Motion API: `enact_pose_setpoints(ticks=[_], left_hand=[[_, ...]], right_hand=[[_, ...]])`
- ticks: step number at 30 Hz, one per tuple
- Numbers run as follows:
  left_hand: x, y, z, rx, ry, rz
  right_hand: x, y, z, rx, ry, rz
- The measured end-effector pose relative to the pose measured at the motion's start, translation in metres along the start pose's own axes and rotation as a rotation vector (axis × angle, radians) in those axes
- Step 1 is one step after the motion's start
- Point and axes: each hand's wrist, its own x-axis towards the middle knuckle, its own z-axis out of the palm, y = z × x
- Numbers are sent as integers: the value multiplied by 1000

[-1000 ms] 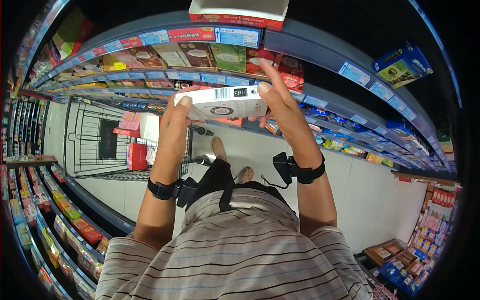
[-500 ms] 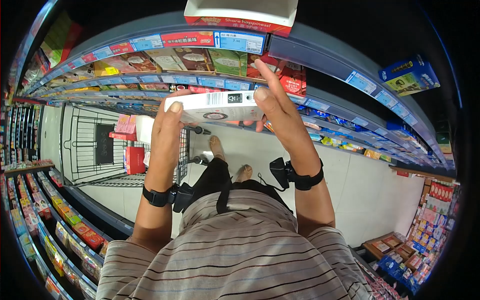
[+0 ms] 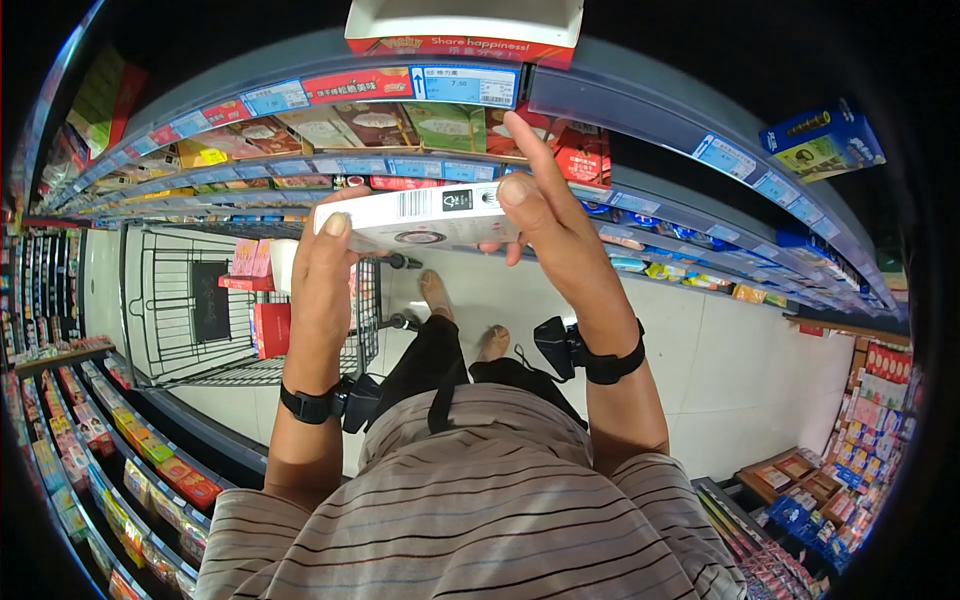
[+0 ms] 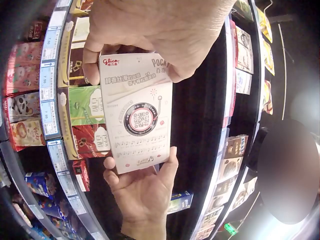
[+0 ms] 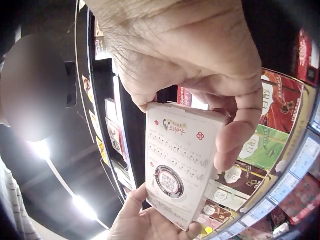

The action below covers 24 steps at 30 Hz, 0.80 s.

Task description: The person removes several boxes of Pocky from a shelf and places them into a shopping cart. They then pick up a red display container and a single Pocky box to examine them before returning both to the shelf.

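Observation:
A flat white Pocky box [image 3: 430, 222] with a round QR code on its broad face is held up between both hands. My left hand [image 3: 322, 262] grips one end, its thumb on the near edge. At the opposite end my right hand [image 3: 555, 225] holds it with the thumb on the edge and the index finger stretched out toward the shelf. In the left wrist view the box's printed face [image 4: 135, 117] shows whole between the hands. From the right wrist the same face [image 5: 175, 160] looks tilted, fingers wrapping the box's ends.
Shelves of snack boxes [image 3: 445, 128] with price tags stand right ahead. A white and red display carton [image 3: 465, 45] sits on the upper shelf, a blue box [image 3: 825, 140] to its right. A shopping cart [image 3: 165, 300] with red boxes is at left. More shelves [image 3: 150, 440] line the left rear.
Both hands and the box have shifted a little to the left in the head view. The box's broad face has tipped and shows more narrowly. Both hands keep their hold.

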Motion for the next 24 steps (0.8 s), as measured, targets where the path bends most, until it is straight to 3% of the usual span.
enact_pose_setpoints(ticks=[24], left_hand=[[4, 1, 6, 62, 6, -8]], right_hand=[[3, 5, -9, 52, -28, 8]])
